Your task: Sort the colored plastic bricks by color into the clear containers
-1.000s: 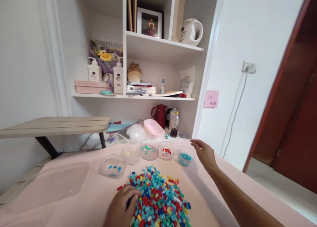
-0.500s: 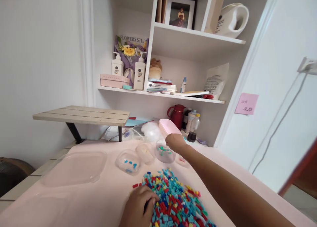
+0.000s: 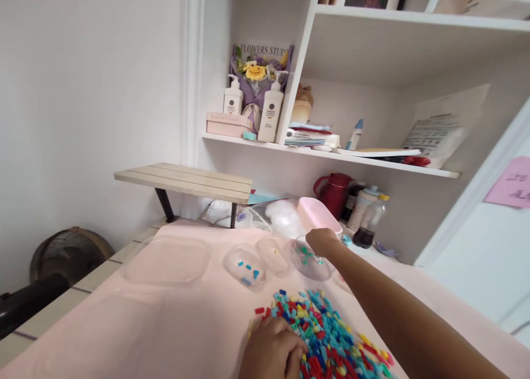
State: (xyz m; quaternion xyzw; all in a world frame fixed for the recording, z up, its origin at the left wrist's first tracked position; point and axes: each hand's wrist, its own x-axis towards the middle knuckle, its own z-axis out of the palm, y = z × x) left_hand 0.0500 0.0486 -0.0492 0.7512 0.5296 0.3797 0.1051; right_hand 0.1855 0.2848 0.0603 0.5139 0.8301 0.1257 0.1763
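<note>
My left hand rests at the left edge of a heap of small colourful plastic building bricks. Its fingers curl inward, and whatever may be under them is hidden. Farther forward, my right hand is closed over the rim of a round clear container with green bricks in it. Its fingertips are out of sight, so I cannot make out what they hold. Left of that container stand a clear container with a tiny yellow piece and another clear container with several blue bricks.
A pink box sits behind my right hand, near a red jug and a bottle of dark liquid. A large clear plastic lid or tray lies at left, before a small wooden stand. Shelves rise behind.
The view has turned left and closer, so things appear shifted right. My right hand stays over the green-brick container and my left hand stays by the heap.
</note>
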